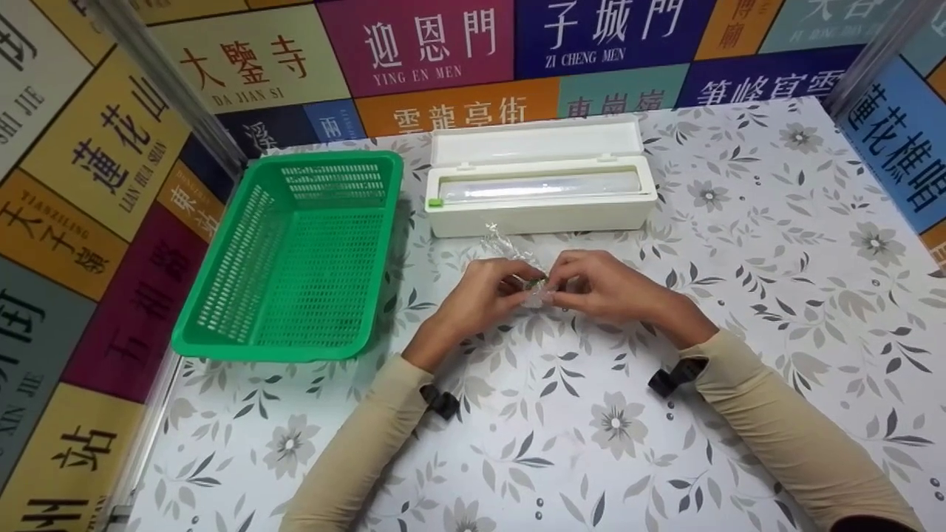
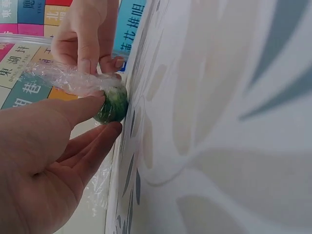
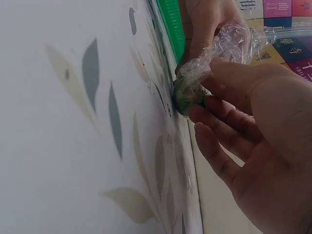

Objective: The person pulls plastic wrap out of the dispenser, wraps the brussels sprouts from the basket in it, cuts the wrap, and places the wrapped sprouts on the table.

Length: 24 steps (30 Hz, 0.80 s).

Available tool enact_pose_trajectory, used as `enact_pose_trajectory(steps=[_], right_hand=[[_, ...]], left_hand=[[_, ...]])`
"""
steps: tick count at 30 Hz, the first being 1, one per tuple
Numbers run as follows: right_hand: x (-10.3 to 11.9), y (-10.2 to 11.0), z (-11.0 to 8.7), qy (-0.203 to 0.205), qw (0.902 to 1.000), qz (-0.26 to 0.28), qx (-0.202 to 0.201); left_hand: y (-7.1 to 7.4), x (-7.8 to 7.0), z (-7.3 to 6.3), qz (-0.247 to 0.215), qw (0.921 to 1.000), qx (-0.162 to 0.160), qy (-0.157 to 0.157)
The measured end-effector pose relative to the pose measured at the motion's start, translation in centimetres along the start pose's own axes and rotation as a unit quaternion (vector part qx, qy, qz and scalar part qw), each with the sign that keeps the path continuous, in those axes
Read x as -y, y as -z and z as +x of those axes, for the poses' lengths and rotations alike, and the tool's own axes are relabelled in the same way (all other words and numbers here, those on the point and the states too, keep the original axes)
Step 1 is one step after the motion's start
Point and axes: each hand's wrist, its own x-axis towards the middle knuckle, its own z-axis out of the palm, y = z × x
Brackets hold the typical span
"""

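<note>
A dark green, rounded vegetable (image 2: 113, 105) with pale streaks lies at the tabletop, partly covered in clear plastic wrap (image 2: 66, 79). My left hand (image 1: 488, 292) holds it from the left, thumb on the film and fingertips at its side. From the right, my right hand (image 1: 602, 284) pinches the film at the other end, its fingertips against the vegetable. In the head view the fingers hide most of the vegetable. The right wrist view shows the bunched film standing up between both hands.
A white wrap dispenser box (image 1: 543, 216) with its lid raised sits behind the hands, a roll of film (image 1: 543, 186) inside. To the left stands a green plastic basket (image 1: 362, 347). Printed sign panels (image 1: 436, 44) border the flower-patterned table (image 1: 613, 465).
</note>
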Motion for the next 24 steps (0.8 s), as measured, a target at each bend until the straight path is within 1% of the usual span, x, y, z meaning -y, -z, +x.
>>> enact_pose_trajectory(steps=[3, 10, 13, 16, 19, 21, 24], right_hand=[[0.05, -0.07, 0.06, -0.002, 1.0, 0.007, 0.0], [0.23, -0.32, 0.14, -0.037, 0.999, 0.011, -0.021], [0.33, -0.28, 0.12, -0.047, 0.9984, 0.011, -0.03], [0.23, -0.31, 0.09, -0.061, 0.997, 0.033, -0.035], [-0.06, -0.49, 0.1, -0.076, 0.9949, 0.057, -0.035], [-0.3, -0.62, 0.1, -0.09, 0.9929, 0.069, -0.034], [-0.53, -0.67, 0.05, -0.121, 0.989, 0.077, -0.038]], left_hand=[[0.1, 0.04, -0.25, -0.006, 1.0, -0.002, 0.003], [0.39, 0.24, -0.58, 0.011, 0.9999, -0.008, 0.003], [0.36, 0.34, -0.65, 0.005, 1.0, -0.004, 0.0], [0.29, 0.3, -0.83, -0.01, 0.9999, 0.013, 0.001], [0.18, 0.15, -1.0, -0.008, 0.9996, 0.026, 0.003], [0.06, 0.09, -1.06, -0.009, 0.9997, 0.025, 0.001], [-0.16, 0.09, -1.0, -0.007, 0.9999, 0.012, -0.008]])
